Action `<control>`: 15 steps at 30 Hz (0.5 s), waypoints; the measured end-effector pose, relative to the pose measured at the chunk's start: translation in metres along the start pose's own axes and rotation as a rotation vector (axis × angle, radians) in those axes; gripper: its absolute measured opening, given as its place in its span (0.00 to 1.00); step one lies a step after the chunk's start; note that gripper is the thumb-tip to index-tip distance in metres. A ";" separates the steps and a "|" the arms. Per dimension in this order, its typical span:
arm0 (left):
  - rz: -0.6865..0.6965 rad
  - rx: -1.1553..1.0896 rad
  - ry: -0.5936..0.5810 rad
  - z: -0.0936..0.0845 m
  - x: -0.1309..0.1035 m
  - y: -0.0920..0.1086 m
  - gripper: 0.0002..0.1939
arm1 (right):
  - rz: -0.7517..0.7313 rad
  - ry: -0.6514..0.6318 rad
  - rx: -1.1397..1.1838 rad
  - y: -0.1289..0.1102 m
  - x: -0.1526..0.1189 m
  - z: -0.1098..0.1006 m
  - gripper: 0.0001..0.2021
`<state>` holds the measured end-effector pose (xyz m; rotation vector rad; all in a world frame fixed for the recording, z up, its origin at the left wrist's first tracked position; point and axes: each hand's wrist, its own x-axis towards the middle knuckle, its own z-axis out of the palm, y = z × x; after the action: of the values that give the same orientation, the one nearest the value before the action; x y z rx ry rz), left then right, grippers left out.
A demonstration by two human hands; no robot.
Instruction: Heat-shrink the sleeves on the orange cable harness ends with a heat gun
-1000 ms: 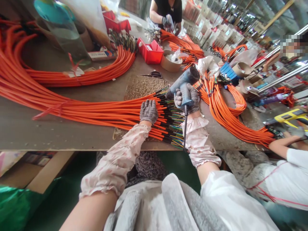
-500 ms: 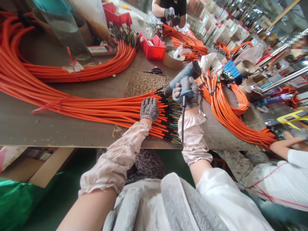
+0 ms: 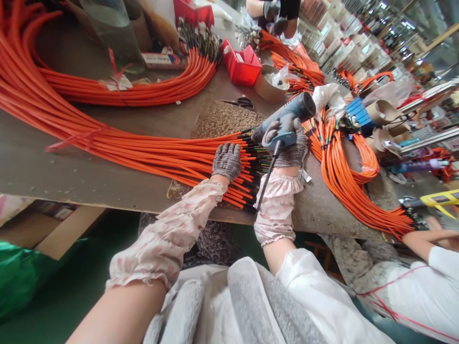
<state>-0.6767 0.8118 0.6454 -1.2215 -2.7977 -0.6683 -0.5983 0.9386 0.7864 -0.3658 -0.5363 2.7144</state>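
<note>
Cord (image 3: 267, 181) swung leftward, right grip (image 3: 291, 149) clasps heat gun (image 3: 289, 113), left grip (image 3: 227, 163) flattened on cables (image 3: 161, 152).

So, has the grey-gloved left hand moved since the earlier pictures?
No: the left hand rests at the same spot on the bundled orange cables, near their black sleeves.

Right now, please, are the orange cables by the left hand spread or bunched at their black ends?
Spread: from the red tie, the orange cables widen into a fan beyond the left hand.

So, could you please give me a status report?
Right fingers around blue heat gun. Left fingers resting on orange cables. Scissors beyond, apart from the cables.
</note>
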 end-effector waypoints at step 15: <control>0.034 -0.074 0.087 0.001 0.006 -0.005 0.28 | 0.075 -0.026 0.062 -0.022 0.002 -0.001 0.13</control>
<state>-0.6842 0.8132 0.6431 -1.2166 -2.6983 -0.8086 -0.5934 0.9584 0.7945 -0.3419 -0.4532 2.8037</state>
